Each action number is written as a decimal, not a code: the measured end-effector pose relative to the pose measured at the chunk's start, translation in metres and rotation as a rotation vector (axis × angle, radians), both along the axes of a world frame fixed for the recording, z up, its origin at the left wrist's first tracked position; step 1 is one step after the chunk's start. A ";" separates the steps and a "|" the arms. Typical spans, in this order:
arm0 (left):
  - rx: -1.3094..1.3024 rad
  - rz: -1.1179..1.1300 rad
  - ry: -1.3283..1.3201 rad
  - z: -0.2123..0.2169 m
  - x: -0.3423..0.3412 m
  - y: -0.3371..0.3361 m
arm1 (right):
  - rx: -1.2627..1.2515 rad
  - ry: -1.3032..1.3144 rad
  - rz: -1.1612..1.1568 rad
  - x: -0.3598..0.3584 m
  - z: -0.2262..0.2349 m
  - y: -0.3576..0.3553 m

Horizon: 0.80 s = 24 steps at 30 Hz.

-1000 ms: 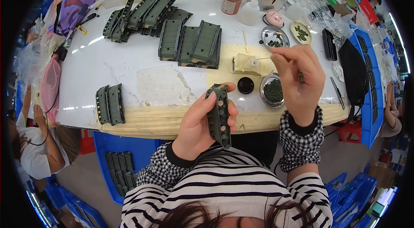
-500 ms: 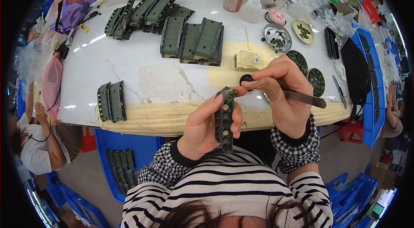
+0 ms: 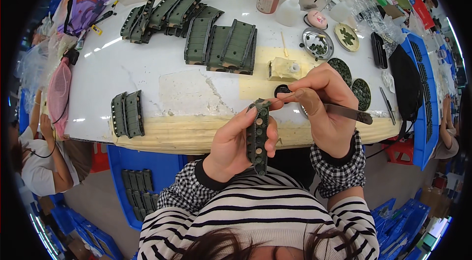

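My left hand (image 3: 227, 148) is closed around a dark green model tank hull (image 3: 257, 141) in front of my chest. A row of small road wheels along the hull's side faces up, some with tan patches. In my right hand (image 3: 328, 112) a pair of metal tweezers (image 3: 350, 113) is pinched, pointing left. Their tips reach the far end of the hull, beside my left fingertips; whether they grip a tiny part I cannot make out. Just beyond the right fingertips sits a small round black container (image 3: 281, 89), partly hidden.
Several green hull parts (image 3: 236, 46) lie at the back left, two more (image 3: 127, 115) at the near left. Dishes of small green parts (image 3: 361, 93) stand right of my right hand. A tape-covered block (image 3: 285, 69) lies ahead. Below the table edge is a blue tray (image 3: 118, 161).
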State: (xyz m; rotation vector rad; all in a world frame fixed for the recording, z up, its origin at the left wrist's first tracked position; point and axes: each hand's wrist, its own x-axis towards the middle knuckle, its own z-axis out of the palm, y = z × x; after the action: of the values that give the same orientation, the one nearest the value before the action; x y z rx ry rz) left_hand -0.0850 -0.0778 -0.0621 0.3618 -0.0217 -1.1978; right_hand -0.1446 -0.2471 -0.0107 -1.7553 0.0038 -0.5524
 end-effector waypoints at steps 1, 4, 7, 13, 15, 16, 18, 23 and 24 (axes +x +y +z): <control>0.001 -0.001 -0.003 0.000 0.000 0.000 | -0.010 0.001 -0.001 0.000 0.000 0.000; 0.006 0.004 -0.012 0.000 0.000 0.000 | -0.002 -0.009 0.006 0.001 0.001 0.001; 0.011 0.002 -0.018 0.000 0.001 0.000 | 0.181 0.001 -0.013 0.001 -0.001 0.003; -0.035 0.033 0.032 0.012 0.007 0.001 | -0.340 0.044 -0.404 0.004 -0.012 -0.032; 0.003 0.039 -0.090 0.009 0.009 0.003 | -0.502 0.023 -0.433 0.011 -0.013 -0.033; 0.075 0.046 -0.181 0.013 0.009 0.004 | -0.583 0.013 -0.447 0.013 -0.014 -0.033; 0.160 0.067 -0.319 0.017 0.010 0.005 | -0.618 0.010 -0.420 0.018 -0.022 -0.035; 0.296 0.125 -0.577 0.013 0.013 0.010 | -0.650 0.037 -0.370 0.019 -0.026 -0.034; 0.333 0.141 -0.649 0.010 0.013 0.011 | -0.614 0.007 -0.415 0.016 -0.021 -0.032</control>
State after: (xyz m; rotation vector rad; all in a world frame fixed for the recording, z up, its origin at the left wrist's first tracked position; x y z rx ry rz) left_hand -0.0721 -0.0666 -0.0519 1.0180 -0.3552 -0.9009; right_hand -0.1284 -0.2788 -0.0319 -2.3754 0.2289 -0.9171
